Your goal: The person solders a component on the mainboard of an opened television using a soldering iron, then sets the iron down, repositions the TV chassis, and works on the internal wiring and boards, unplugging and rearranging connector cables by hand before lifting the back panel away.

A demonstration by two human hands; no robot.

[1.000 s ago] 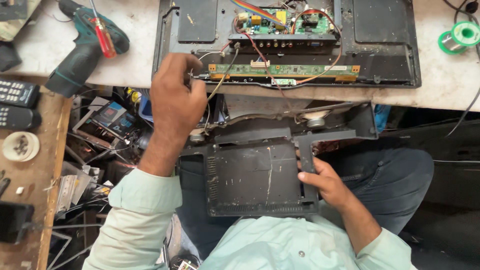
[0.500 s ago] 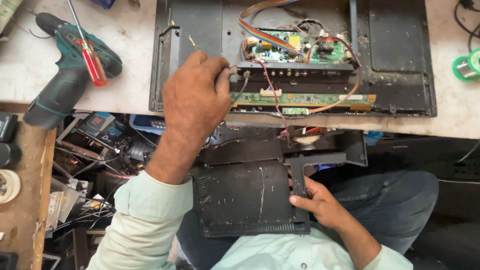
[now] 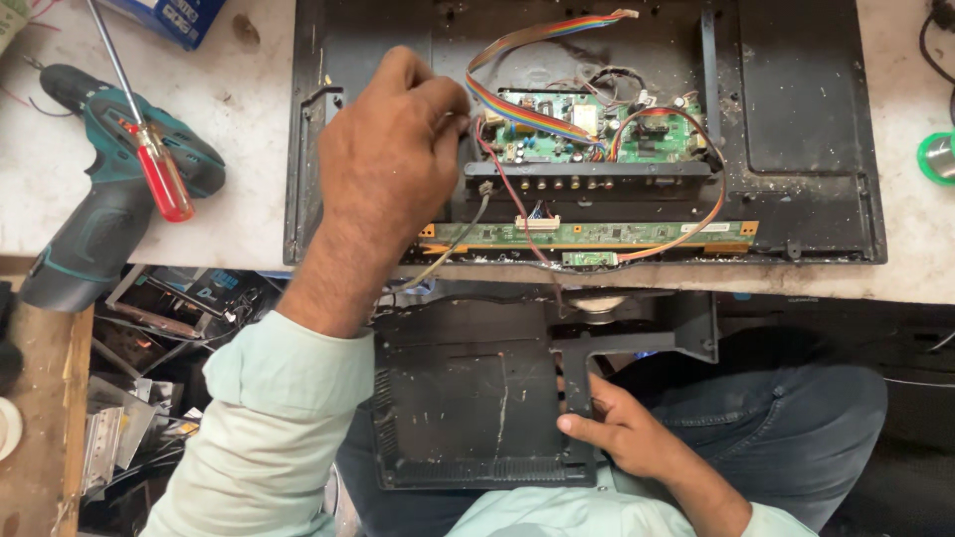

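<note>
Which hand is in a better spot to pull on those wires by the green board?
Probably the left hand. It is already up at the wires beside the green board. The right hand is down on the lap, resting on the black cover, far from them.

On the pale worktop, at left, lies a teal-and-black cordless drill [image 3: 109,189], with a red-handled screwdriver [image 3: 149,159] resting across it. A blue cardboard box [image 3: 169,15] sits at the upper left edge. A green spool of solder wire [image 3: 937,157] lies at the far right. Below the worktop's edge, a heap of scrap metal parts and cables [image 3: 149,368] fills the lower left.
</note>
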